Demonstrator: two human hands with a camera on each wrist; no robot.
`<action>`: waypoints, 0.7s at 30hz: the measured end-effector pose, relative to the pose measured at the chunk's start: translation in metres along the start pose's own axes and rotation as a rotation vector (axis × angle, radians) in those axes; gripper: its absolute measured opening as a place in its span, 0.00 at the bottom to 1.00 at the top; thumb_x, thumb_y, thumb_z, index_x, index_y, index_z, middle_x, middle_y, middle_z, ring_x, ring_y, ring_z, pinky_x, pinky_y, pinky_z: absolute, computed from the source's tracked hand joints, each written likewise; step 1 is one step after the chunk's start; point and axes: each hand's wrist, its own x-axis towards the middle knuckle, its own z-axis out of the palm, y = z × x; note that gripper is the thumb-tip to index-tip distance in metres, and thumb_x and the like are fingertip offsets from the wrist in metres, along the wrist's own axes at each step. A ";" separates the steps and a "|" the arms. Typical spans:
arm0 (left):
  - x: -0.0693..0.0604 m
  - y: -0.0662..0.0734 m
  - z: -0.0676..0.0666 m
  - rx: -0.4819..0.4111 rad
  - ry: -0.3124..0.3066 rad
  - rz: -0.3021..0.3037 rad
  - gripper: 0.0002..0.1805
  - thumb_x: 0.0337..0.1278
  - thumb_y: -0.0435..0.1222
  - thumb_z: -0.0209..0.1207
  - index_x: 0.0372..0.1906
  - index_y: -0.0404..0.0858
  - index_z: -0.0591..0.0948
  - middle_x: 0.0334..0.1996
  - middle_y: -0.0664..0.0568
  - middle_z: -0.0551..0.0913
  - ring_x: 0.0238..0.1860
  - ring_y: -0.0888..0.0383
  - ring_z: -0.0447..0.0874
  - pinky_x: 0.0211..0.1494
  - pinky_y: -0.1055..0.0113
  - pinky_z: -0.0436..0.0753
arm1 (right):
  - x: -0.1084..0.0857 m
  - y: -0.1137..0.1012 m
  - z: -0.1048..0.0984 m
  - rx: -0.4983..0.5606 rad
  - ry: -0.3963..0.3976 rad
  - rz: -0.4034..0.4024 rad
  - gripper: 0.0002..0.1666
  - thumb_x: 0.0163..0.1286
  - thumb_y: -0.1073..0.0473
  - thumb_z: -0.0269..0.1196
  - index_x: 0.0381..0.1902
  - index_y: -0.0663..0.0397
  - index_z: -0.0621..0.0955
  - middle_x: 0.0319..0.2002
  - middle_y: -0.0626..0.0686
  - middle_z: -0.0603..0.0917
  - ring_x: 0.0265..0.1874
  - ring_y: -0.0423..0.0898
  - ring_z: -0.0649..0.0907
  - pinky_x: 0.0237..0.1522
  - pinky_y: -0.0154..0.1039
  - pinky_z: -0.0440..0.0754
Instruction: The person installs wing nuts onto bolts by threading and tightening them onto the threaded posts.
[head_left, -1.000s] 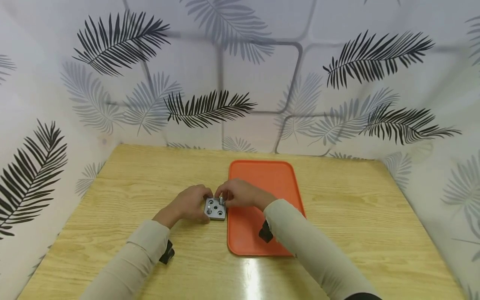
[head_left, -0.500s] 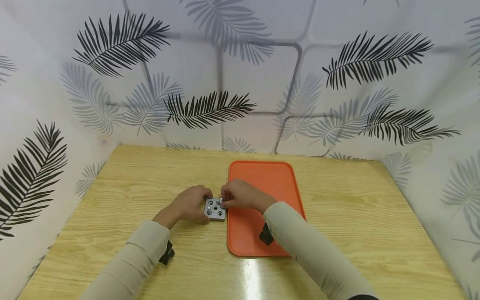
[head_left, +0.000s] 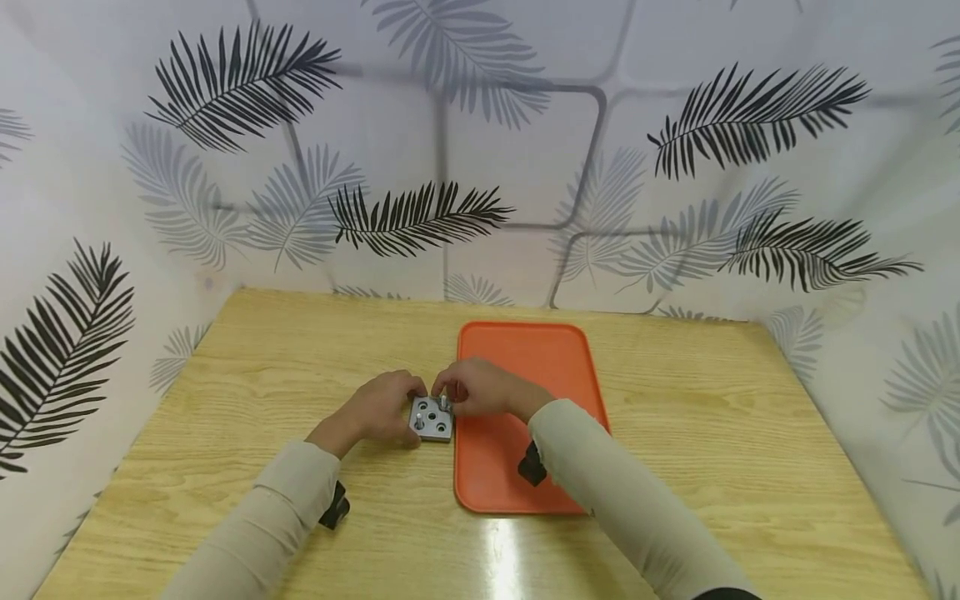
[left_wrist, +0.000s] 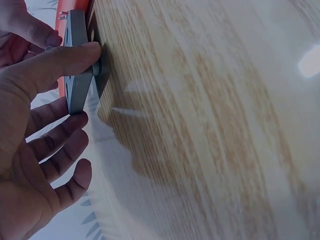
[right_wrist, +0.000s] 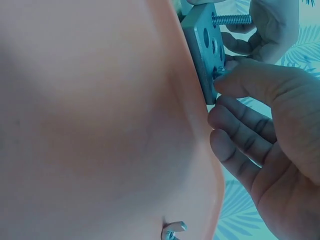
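A square grey metal plate (head_left: 431, 418) with several holes sits at the tray's left edge. My left hand (head_left: 384, 406) grips it by the left side, thumb (left_wrist: 75, 57) on the near edge and fingers at the far one. One threaded bolt (right_wrist: 232, 19) sticks up from the plate near the left hand. At the far right corner stands a second bolt (head_left: 444, 402), where my right hand (head_left: 480, 387) pinches a small wing nut (right_wrist: 219, 72), mostly hidden by the thumb and fingers.
The orange tray (head_left: 525, 492) lies on the wooden table (head_left: 675, 433), under the right forearm. Another wing nut (right_wrist: 172, 230) lies on the tray in the right wrist view. A leaf-patterned cloth (head_left: 510, 167) rises behind and beside the table.
The right fingers drew slightly right of the far bolt, then came back around it in a small turning motion. The left hand and the plate have stayed almost still.
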 end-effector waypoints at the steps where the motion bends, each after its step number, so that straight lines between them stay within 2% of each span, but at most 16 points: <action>1: 0.000 0.000 0.000 -0.001 -0.001 -0.005 0.28 0.32 0.39 0.80 0.45 0.39 0.83 0.41 0.50 0.82 0.40 0.56 0.77 0.51 0.57 0.80 | 0.000 0.000 0.000 0.000 0.000 0.004 0.16 0.63 0.66 0.64 0.50 0.52 0.84 0.37 0.51 0.85 0.36 0.44 0.82 0.41 0.35 0.79; 7: 0.001 0.000 -0.001 0.002 -0.009 -0.009 0.28 0.32 0.40 0.80 0.46 0.39 0.83 0.41 0.50 0.82 0.40 0.56 0.77 0.51 0.56 0.80 | 0.002 0.003 0.004 -0.012 0.028 0.030 0.10 0.63 0.61 0.68 0.44 0.51 0.84 0.35 0.49 0.85 0.35 0.42 0.81 0.40 0.34 0.79; 11: 0.002 0.000 -0.001 0.012 -0.009 -0.011 0.29 0.33 0.40 0.79 0.46 0.39 0.83 0.42 0.50 0.82 0.41 0.56 0.78 0.52 0.55 0.80 | 0.003 0.003 0.006 -0.037 0.067 0.053 0.06 0.63 0.57 0.70 0.36 0.50 0.84 0.32 0.48 0.85 0.32 0.39 0.81 0.37 0.32 0.79; 15: 0.002 0.000 -0.002 0.012 -0.011 -0.012 0.29 0.33 0.40 0.79 0.47 0.38 0.83 0.42 0.50 0.82 0.42 0.55 0.78 0.52 0.55 0.80 | 0.002 0.003 0.008 -0.061 0.083 0.058 0.09 0.63 0.53 0.71 0.30 0.49 0.82 0.28 0.47 0.84 0.28 0.37 0.78 0.33 0.30 0.76; 17: 0.001 0.000 -0.002 0.009 -0.012 -0.007 0.29 0.33 0.40 0.79 0.47 0.38 0.83 0.42 0.50 0.82 0.41 0.55 0.78 0.52 0.55 0.80 | 0.000 0.002 0.008 -0.048 0.086 0.058 0.09 0.63 0.54 0.70 0.32 0.50 0.81 0.28 0.47 0.83 0.27 0.37 0.77 0.33 0.31 0.76; 19: 0.001 0.000 -0.002 0.007 -0.010 0.000 0.29 0.32 0.40 0.79 0.46 0.38 0.83 0.42 0.50 0.82 0.41 0.55 0.78 0.52 0.55 0.81 | -0.001 0.002 0.007 -0.015 0.088 0.060 0.07 0.64 0.57 0.67 0.38 0.51 0.82 0.30 0.47 0.83 0.28 0.38 0.77 0.34 0.32 0.76; 21: 0.001 0.000 -0.002 0.008 -0.005 0.009 0.29 0.31 0.40 0.79 0.45 0.38 0.83 0.41 0.49 0.82 0.41 0.55 0.78 0.52 0.55 0.80 | -0.002 0.002 0.005 0.009 0.096 0.052 0.12 0.66 0.61 0.62 0.47 0.53 0.81 0.32 0.49 0.83 0.29 0.39 0.77 0.36 0.34 0.77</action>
